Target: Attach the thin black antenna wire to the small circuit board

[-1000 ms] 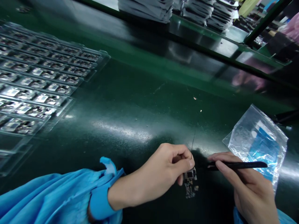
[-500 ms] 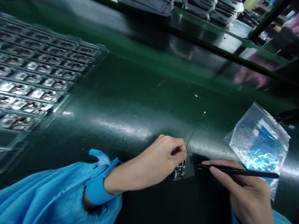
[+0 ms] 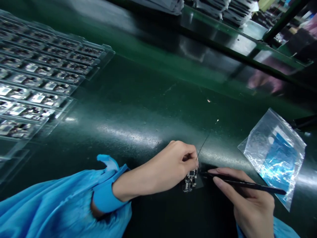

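My left hand (image 3: 173, 167) is closed in a pinch at the upper end of a small circuit board (image 3: 190, 182). A thin black wire (image 3: 203, 146) sticks out from its fingertips toward the back of the bench. Part of the board and the wire's lower end are hidden by the fingers. In my right hand (image 3: 245, 191) lies a pair of slim black tweezers (image 3: 255, 185), held like a pen. Their tip points left, close to the board's right edge; whether it touches cannot be made out. A dark, see-through sheet (image 3: 200, 183) shows beside the board.
Clear trays (image 3: 105, 53) with rows of circuit boards cover the left side. A clear plastic bag (image 3: 257, 132) with blue pieces lies at the right. Small white scraps (image 3: 217, 120) dot the green bench (image 3: 138, 96). Stacked grey sheets (image 3: 213, 8) stand on the back shelf.
My right hand has moved left with the tweezers, bringing their tip nearer the board. The left hand keeps its pinch almost in place.
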`<action>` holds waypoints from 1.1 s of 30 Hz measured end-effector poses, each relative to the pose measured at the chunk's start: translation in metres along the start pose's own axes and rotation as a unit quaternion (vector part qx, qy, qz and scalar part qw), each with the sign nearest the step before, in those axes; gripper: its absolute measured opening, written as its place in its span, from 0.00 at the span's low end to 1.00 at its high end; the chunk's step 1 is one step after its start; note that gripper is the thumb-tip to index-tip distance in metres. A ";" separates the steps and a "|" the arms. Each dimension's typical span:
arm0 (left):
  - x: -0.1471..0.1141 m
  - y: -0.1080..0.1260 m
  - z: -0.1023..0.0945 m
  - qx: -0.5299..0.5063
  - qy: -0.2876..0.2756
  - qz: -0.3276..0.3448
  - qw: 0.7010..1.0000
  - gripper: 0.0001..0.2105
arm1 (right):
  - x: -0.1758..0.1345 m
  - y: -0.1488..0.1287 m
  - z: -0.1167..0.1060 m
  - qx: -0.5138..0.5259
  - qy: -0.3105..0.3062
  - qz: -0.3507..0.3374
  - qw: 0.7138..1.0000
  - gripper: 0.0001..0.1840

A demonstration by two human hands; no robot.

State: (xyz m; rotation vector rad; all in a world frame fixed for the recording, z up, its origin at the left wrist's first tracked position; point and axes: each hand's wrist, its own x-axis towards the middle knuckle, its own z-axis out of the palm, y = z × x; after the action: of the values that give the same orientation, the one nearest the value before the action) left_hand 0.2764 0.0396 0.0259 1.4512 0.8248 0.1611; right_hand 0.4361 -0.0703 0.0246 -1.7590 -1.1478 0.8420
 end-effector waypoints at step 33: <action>0.001 -0.004 -0.005 -0.002 -0.006 0.004 1.000 0.10 | 0.017 0.009 0.006 0.169 0.028 0.023 0.985 0.06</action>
State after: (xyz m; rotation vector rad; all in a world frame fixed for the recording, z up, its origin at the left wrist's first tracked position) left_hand 0.2732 0.0436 0.0225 1.4504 0.8091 0.1590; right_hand 0.4401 -0.0544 0.0121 -1.5223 -0.8728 0.9479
